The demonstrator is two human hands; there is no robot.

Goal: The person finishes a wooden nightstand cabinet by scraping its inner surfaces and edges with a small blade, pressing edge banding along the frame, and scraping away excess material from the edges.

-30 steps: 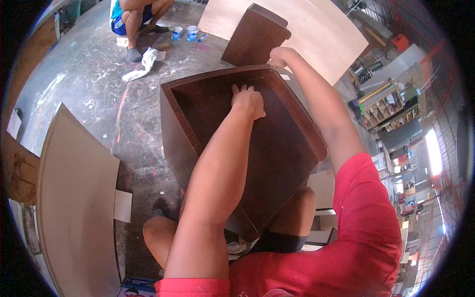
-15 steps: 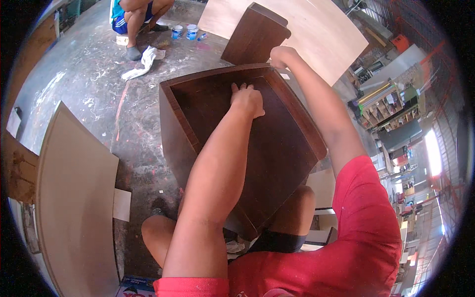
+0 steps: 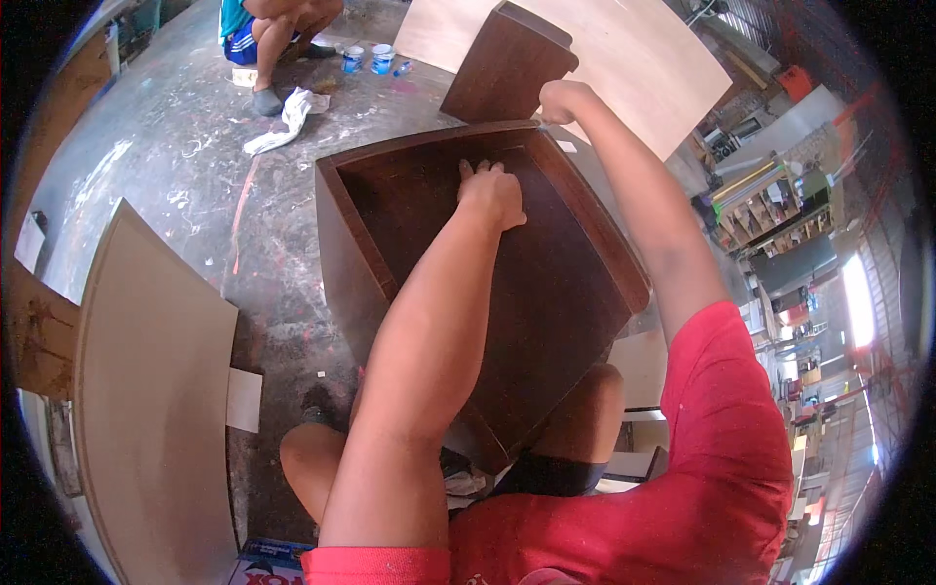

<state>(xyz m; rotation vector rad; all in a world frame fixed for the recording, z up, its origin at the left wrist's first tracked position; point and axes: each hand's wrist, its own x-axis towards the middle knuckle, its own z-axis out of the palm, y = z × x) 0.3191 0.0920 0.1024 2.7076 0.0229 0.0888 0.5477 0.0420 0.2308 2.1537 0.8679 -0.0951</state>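
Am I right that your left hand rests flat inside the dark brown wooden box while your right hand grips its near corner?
Not quite: the right hand grips the far corner of the dark brown wooden box, not the near one. The head view shows it. The left hand does rest flat inside.

Two hands are showing, a left hand (image 3: pixel 492 192) and a right hand (image 3: pixel 561 99), both at one open dark brown wooden box (image 3: pixel 546 292). One more dark brown panel (image 3: pixel 502 63) is standing behind it. Two small paint cans (image 3: pixel 368 58) are sitting on the floor, with one white rag (image 3: pixel 283 122) lying near them. Two pale boards are lying about, one at left (image 3: pixel 151 390) and one at the far side (image 3: pixel 634 49). One other person (image 3: pixel 273 24) is crouching by the cans.
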